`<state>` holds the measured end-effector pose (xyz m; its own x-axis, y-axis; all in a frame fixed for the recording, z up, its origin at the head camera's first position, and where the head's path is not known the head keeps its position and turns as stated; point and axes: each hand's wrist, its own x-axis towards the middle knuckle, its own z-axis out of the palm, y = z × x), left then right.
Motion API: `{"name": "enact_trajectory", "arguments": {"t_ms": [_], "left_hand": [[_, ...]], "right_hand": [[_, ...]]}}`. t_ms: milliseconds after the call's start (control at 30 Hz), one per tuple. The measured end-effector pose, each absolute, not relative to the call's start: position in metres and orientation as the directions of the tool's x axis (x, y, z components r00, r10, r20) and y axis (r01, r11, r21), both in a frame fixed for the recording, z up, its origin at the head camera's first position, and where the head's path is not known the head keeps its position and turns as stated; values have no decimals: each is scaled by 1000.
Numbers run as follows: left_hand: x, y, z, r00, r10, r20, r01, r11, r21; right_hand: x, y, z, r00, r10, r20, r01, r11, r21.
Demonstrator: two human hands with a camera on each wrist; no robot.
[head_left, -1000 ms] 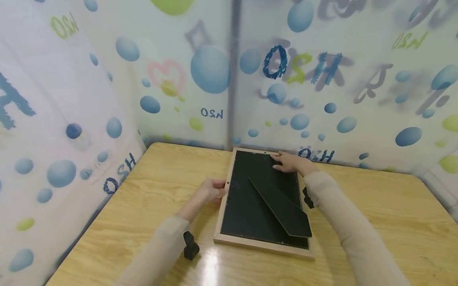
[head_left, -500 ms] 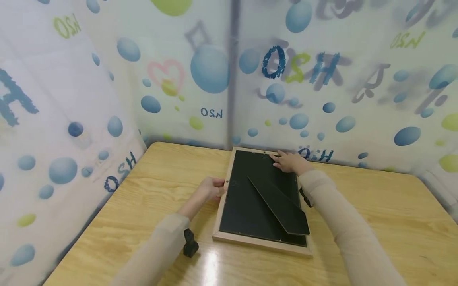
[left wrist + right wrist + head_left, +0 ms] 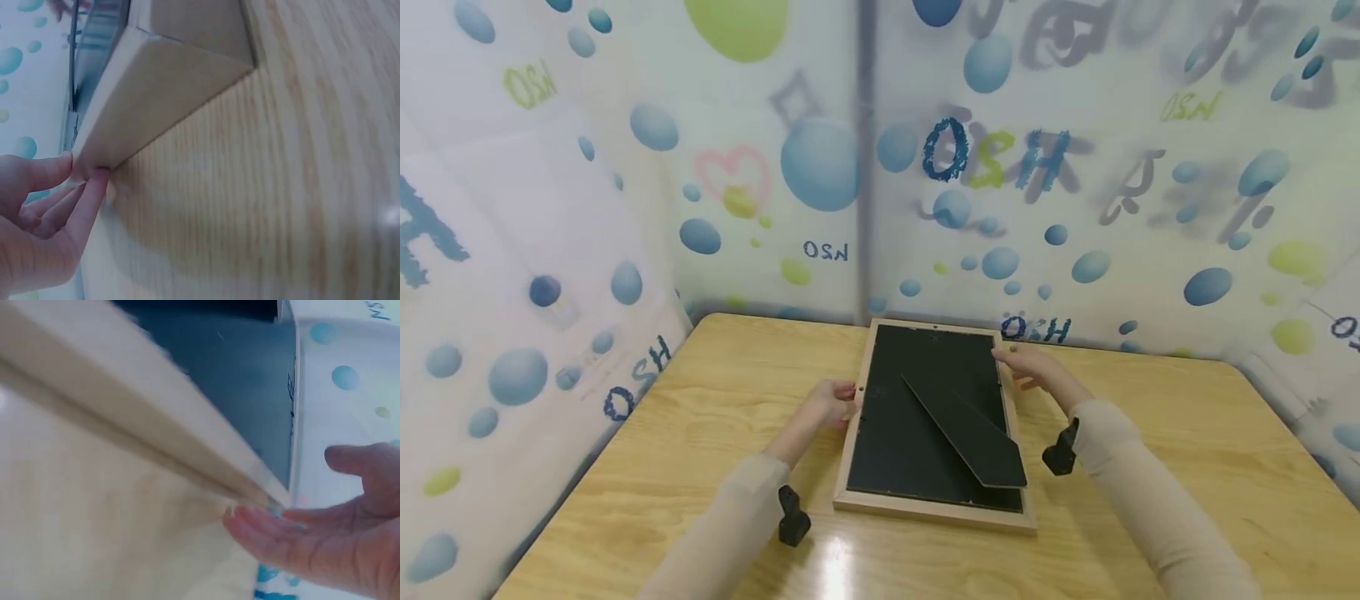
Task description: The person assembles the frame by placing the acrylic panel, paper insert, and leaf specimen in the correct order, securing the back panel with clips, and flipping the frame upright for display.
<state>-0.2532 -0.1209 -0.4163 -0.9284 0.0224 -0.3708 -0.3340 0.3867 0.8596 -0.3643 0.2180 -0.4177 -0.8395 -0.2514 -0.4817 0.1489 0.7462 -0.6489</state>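
Observation:
A picture frame (image 3: 891, 467) with a light wood border lies on the table, its black back facing up. A black easel leg (image 3: 981, 446) slants across that back, its wide end toward the front right. My left hand (image 3: 829, 404) pinches the frame's left side; in the left wrist view the thumb (image 3: 50, 172) is at the top edge and the fingers are low at the side. At the upper right side is my right hand (image 3: 1037, 371). The right wrist view shows its fingers (image 3: 275, 534) extended beside the wooden border, with the thumb raised apart.
The light wooden table (image 3: 715, 375) carries the frame near its back edge. Behind it stands a curtain (image 3: 775, 192) printed with blue and green bubbles, which also runs along the left. A black device (image 3: 793, 517) is strapped on each wrist.
My right hand has come off the top right of the black back and moved to the frame's right side. The left hand keeps its grip. The head view has shifted slightly.

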Motion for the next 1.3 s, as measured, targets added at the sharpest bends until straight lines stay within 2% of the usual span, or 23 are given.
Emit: {"name": "enact_trajectory", "arguments": {"t_ms": [67,200,333,433,600,700,833,967,1100,1233,1300], "left_hand": [[-253,-121,-417,-923,34,-382,-342,379,860],[-252,-120,-416,-902,55,-427,-387,333,860],[-254,-123,-418,-872,63,-485,-454,261,852],[-280,-131,-447,-850,55,-523,-500,223,837],[-347,-149,-529,-817,114,-565,-545,165,822],[-360,-153,-544,-803,144,-579,-558,162,814],[-333,-136,-501,-800,84,-594,-585,103,804],[-296,-124,-442,-858,104,-503,-503,31,864],[-281,-129,-421,-909,142,-392,-402,-46,915],[-264,-126,-400,-909,117,-401,-411,-80,908],[-260,-127,-393,-912,150,-381,-398,-110,911]], "right_hand": [[-341,211,-404,-791,-219,-571,299,676,-673],[-306,195,-385,-789,-171,-590,438,516,-736],[-296,184,-381,-786,-106,-609,537,369,-758],[-296,181,-383,-782,-92,-617,561,329,-760],[-297,184,-384,-788,-93,-608,560,302,-771],[-295,185,-381,-787,-92,-609,564,289,-773],[-291,184,-373,-790,-90,-606,566,269,-779],[-290,182,-359,-818,-101,-566,535,222,-815],[-290,181,-346,-840,-125,-528,498,207,-842],[-289,182,-337,-863,-108,-494,462,227,-857],[-286,181,-332,-882,-90,-462,434,222,-873]]}}
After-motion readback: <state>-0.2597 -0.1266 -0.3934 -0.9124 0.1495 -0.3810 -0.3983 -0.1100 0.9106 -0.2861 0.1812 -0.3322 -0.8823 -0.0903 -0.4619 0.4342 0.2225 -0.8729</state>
